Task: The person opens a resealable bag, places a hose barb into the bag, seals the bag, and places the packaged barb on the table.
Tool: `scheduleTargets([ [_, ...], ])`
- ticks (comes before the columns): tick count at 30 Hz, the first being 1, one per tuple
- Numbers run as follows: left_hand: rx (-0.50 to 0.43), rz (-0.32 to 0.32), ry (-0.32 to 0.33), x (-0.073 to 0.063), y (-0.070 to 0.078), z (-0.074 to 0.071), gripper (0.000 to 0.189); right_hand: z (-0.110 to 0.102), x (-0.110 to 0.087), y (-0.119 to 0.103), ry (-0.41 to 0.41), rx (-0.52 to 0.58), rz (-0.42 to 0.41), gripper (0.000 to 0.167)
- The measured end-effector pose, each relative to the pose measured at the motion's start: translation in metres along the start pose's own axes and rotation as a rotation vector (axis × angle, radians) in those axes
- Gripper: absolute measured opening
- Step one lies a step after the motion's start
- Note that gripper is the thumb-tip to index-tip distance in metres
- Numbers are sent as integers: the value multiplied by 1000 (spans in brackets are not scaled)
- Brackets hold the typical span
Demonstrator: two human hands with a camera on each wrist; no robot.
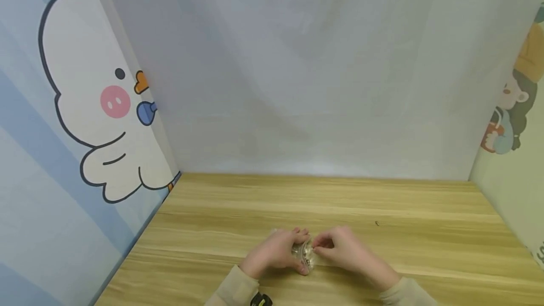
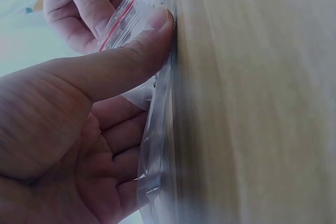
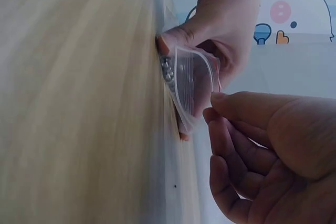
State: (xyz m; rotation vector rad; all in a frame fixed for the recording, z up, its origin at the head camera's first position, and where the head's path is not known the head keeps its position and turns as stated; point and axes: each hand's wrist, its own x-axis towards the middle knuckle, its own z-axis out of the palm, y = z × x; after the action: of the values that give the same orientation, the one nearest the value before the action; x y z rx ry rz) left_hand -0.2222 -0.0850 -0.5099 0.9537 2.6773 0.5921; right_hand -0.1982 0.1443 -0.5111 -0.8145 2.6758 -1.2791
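Note:
A small clear zip bag (image 3: 185, 85) with a red line along its mouth lies low at the tabletop, its mouth spread apart. Several shiny metal balls (image 3: 167, 69) show inside, close to the lower side. My left hand (image 1: 276, 249) holds the bag by its sides, thumb at one edge and fingers at the other. From the right, my right hand (image 1: 346, 249) pinches the upper lip of the mouth between thumb and index finger, the other fingers loosely curled. Part of the bag is hidden behind the left hand.
One tiny metallic piece (image 1: 377, 223) lies on the wooden tabletop (image 1: 221, 202), beyond and right of the right hand. A pale curtain (image 1: 318, 84) hangs along the back edge. Printed cartoon panels flank the table, and a dark band (image 1: 261, 300) circles the left wrist.

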Motion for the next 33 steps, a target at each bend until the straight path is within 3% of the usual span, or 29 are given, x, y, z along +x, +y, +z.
scheduleTargets([
  [10,-20,-9,0,-2,3,-2,88,9,2,-3,57,-46,-16,4],
  [33,-55,-7,-7,-2,4,-2,85,3,0,-5,57,-52,0,4],
])
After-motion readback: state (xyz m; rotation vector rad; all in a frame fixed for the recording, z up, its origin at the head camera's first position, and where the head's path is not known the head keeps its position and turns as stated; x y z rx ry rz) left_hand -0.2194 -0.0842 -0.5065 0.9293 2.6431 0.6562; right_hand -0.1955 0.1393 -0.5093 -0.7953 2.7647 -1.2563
